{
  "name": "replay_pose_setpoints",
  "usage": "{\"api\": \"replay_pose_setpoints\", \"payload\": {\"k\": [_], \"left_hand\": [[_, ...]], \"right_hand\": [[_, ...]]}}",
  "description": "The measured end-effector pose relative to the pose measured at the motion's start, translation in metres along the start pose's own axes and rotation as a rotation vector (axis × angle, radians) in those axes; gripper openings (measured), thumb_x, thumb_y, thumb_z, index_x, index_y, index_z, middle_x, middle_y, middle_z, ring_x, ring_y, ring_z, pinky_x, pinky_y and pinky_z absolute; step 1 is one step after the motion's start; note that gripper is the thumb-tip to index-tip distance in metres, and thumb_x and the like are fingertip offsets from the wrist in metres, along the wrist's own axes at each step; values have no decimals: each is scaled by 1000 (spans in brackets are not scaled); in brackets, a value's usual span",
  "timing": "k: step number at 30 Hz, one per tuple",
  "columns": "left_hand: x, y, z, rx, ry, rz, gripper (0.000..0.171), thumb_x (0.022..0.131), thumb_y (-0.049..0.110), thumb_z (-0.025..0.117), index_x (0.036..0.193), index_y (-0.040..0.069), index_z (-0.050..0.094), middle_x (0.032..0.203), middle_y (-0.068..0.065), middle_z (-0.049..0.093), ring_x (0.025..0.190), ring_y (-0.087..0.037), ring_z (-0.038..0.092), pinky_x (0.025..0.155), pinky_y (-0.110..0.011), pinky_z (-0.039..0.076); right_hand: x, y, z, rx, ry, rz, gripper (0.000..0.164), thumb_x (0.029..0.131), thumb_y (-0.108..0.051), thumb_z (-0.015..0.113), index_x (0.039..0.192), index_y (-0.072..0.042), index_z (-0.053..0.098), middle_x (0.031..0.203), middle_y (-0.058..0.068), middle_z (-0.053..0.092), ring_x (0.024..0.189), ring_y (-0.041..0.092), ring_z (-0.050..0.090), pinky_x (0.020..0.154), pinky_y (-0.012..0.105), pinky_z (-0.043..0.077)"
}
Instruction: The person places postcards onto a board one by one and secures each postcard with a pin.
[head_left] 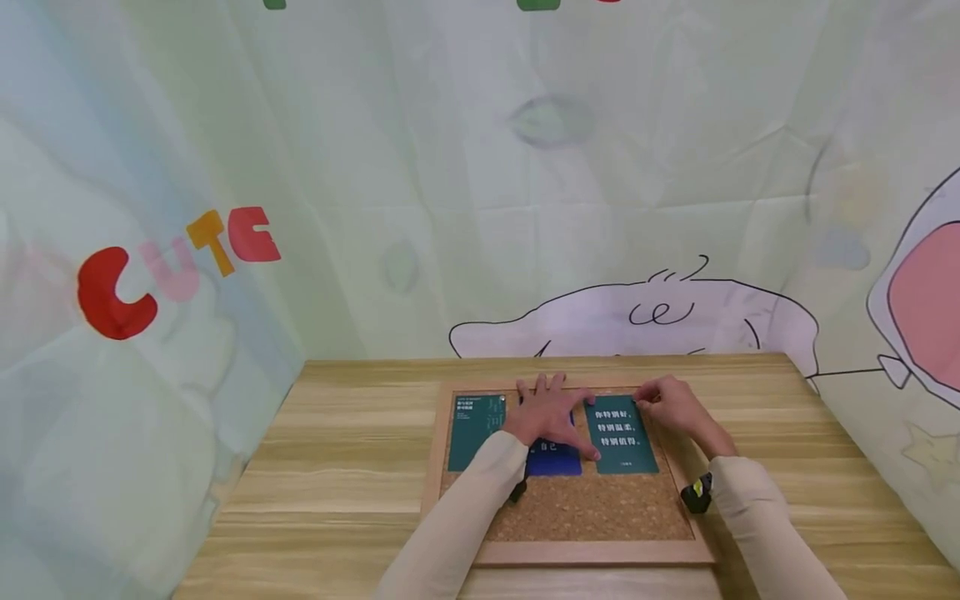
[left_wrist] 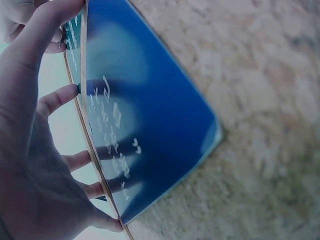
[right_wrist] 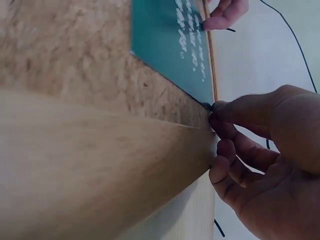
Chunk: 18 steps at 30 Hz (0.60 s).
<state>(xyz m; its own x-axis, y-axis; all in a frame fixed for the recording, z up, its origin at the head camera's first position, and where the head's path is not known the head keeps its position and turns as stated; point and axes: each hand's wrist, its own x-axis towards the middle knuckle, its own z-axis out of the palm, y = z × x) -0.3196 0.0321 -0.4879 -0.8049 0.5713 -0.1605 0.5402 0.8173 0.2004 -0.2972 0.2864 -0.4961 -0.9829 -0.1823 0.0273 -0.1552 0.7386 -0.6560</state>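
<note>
A framed cork board (head_left: 600, 508) lies on the wooden table with three cards on it. My left hand (head_left: 546, 414) spreads its fingers over the blue card (head_left: 555, 462) in the middle, its thumb and index finger reaching the left edge of the right-hand green card (head_left: 622, 433). At that card's top right corner, my right hand (head_left: 675, 407) pinches a small dark push pin (right_wrist: 216, 106) between thumb and index finger, mostly hidden by the fingertips. The right hand's other fingers curl by the wooden frame (right_wrist: 150, 150).
Another green card (head_left: 468, 442) lies at the board's left, with a small pale pin (head_left: 502, 398) at its top right corner. The wooden table (head_left: 322, 475) extends on both sides of the board. A printed curtain (head_left: 420, 183) hangs behind the table.
</note>
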Motion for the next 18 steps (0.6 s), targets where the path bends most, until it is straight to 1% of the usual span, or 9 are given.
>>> {"api": "replay_pose_setpoints", "payload": {"k": [8, 14, 18], "left_hand": [[0, -1, 0, 1, 5, -2, 92, 63, 85, 77, 145, 52, 49, 150, -5, 38, 134, -36, 34, 105, -70, 22], [-1, -1, 0, 20, 13, 3, 93, 65, 85, 76, 146, 51, 48, 151, -5, 38, 133, -36, 35, 104, -69, 24], [-2, 0, 0, 25, 19, 7, 93, 65, 85, 76, 146, 50, 48, 152, -6, 38, 135, -37, 35, 104, -69, 24]], "right_hand": [[4, 1, 1, -56, 17, -61, 10, 97, 1, 67, 94, 1, 77, 88, 9, 73, 79, 23, 62, 73, 41, 55], [7, 0, -1, -77, -2, -77, 8, 95, 1, 70, 90, -1, 76, 84, 7, 71, 77, 23, 61, 72, 40, 55], [10, -1, -2, -100, -11, -103, 8, 95, 1, 71, 88, -2, 75, 82, 6, 70, 76, 23, 60, 70, 39, 54]]}}
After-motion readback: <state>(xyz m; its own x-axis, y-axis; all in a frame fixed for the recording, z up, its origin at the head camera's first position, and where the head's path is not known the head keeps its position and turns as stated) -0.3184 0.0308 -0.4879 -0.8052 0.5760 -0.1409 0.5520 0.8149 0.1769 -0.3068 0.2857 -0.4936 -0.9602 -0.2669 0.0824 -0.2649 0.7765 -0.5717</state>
